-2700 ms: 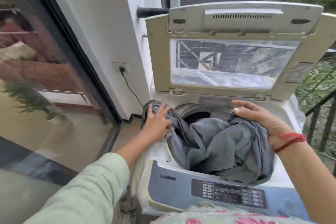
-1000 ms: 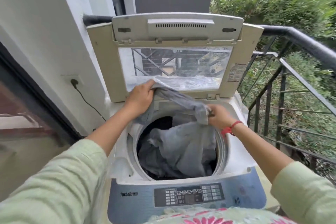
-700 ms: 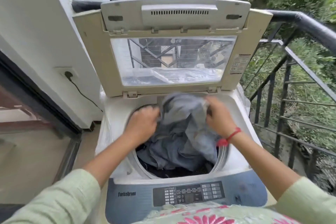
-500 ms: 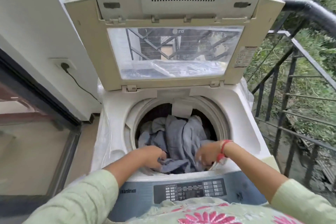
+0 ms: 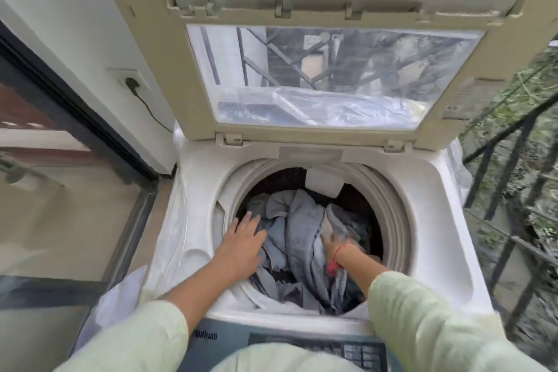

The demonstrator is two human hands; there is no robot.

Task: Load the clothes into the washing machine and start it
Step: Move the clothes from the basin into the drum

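Clothes [image 5: 302,232] beneath left hand [image 5: 241,246], around right hand [image 5: 331,246]

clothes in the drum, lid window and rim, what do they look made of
Clothes: soft cloth, matte grey, shown by limp folds and creases; the fibre can't be told. Lid window: clear glossy pane, glass or plastic, with railing shapes showing in it. Rim: smooth cream moulded plastic by its look, slight sheen.
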